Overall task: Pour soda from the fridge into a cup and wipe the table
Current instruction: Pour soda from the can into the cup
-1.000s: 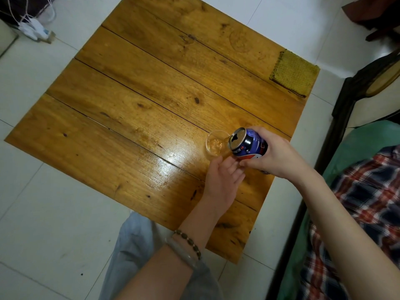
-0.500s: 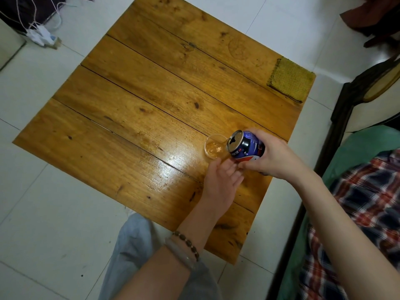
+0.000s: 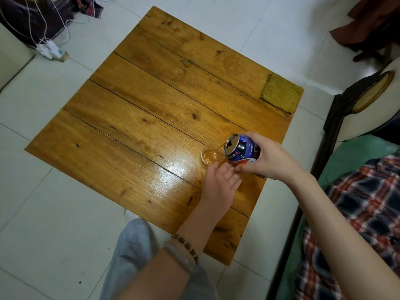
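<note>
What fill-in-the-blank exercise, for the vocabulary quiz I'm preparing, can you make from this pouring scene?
1. The right hand tilts a mostly ____ can toward the clear cup.
2. The ____ hand touches the cup's near side.
3. A yellow cloth lies on the table's far ____ corner.
Missing words: blue; left; right.

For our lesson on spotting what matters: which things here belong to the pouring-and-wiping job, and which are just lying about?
Job: soda can, clear cup, wooden table, yellow cloth (likely the wiper), right hand, left hand.
Lying about: power strip, chair, plaid fabric.
</note>
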The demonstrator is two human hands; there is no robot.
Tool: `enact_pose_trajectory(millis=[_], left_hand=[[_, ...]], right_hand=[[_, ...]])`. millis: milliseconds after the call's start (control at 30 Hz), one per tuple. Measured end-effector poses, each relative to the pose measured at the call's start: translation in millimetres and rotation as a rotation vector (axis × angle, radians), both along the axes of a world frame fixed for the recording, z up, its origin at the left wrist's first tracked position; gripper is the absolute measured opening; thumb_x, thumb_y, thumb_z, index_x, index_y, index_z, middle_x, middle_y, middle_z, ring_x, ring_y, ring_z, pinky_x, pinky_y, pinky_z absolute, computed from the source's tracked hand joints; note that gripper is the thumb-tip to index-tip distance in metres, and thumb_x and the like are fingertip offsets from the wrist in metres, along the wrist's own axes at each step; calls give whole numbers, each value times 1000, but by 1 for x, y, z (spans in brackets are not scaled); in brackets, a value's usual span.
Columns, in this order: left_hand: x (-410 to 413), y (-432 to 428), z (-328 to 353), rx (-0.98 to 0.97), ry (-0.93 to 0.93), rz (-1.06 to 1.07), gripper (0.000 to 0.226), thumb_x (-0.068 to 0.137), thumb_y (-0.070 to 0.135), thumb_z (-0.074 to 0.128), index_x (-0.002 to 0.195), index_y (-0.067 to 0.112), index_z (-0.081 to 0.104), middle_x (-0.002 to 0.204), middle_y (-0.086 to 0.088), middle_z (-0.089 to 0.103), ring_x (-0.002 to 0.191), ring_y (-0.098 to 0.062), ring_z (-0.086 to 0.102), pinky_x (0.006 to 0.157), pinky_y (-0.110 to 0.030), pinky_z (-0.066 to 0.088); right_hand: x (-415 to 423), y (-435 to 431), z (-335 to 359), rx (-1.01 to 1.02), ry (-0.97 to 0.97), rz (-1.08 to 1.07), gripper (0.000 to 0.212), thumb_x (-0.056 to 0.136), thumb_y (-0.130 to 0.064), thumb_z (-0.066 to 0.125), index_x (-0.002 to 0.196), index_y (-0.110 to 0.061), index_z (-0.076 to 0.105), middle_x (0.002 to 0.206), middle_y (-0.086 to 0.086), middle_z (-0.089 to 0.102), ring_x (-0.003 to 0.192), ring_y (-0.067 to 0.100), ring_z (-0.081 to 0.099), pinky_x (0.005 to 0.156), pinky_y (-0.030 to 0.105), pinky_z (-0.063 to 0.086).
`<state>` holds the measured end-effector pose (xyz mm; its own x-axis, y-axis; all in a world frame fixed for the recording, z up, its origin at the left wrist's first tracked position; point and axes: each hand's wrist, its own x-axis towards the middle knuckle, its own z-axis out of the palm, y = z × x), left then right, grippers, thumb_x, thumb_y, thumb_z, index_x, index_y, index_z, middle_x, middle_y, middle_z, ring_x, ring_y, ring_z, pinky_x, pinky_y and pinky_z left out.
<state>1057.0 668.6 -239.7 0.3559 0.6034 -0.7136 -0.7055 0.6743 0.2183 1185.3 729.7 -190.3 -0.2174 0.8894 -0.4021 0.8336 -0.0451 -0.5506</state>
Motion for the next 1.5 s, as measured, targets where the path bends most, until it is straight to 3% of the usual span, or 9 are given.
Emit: enact_pose_trajectory(millis=[233, 400, 833, 1000, 1167, 1500], left_hand=[[6, -4, -2, 13, -1, 25, 56, 100, 39, 20, 143, 6, 35, 142, -13, 47, 132, -22, 42, 111, -36, 27], [10, -9, 2, 17, -26, 22, 54, 99, 37, 21, 141, 8, 38, 140, -11, 49, 130, -21, 44, 113, -36, 26], [18, -10, 3, -3, 11, 31, 53, 100, 37, 20, 141, 10, 39, 140, -11, 49, 131, -23, 43, 113, -36, 26], [18, -11, 6, -14, 6, 44, 53, 100, 36, 21, 142, 8, 37, 141, -13, 47, 132, -24, 42, 114, -38, 25], [17, -13, 14, -4, 1, 51, 52, 99, 34, 20, 140, 7, 39, 137, -11, 50, 132, -23, 42, 112, -36, 25], [20, -15, 19, -14, 20, 61, 55, 100, 36, 19, 145, 5, 30, 145, -15, 42, 134, -27, 39, 113, -38, 25]], right_hand=[[-1, 1, 5, 12, -18, 28, 71, 64, -33, 82, 125, -24, 48, 106, -3, 60, 93, 17, 58, 83, 36, 51], [3, -1, 6, 1, -19, 32, 73, 64, -34, 82, 128, -25, 47, 106, -6, 57, 94, 14, 56, 81, 28, 49], [6, 0, 12, -9, -30, 69, 66, 64, -32, 82, 121, -26, 50, 103, -3, 60, 90, 16, 58, 78, 39, 54], [7, 1, 14, -11, -48, 72, 73, 63, -34, 82, 126, -24, 48, 106, -3, 59, 91, 15, 57, 79, 36, 53], [6, 1, 19, -5, -56, 83, 72, 63, -33, 82, 125, -23, 49, 102, -4, 59, 89, 16, 57, 67, 26, 49], [5, -1, 26, 1, -73, 100, 73, 64, -31, 82, 127, -22, 47, 104, -1, 59, 92, 18, 57, 76, 35, 52]])
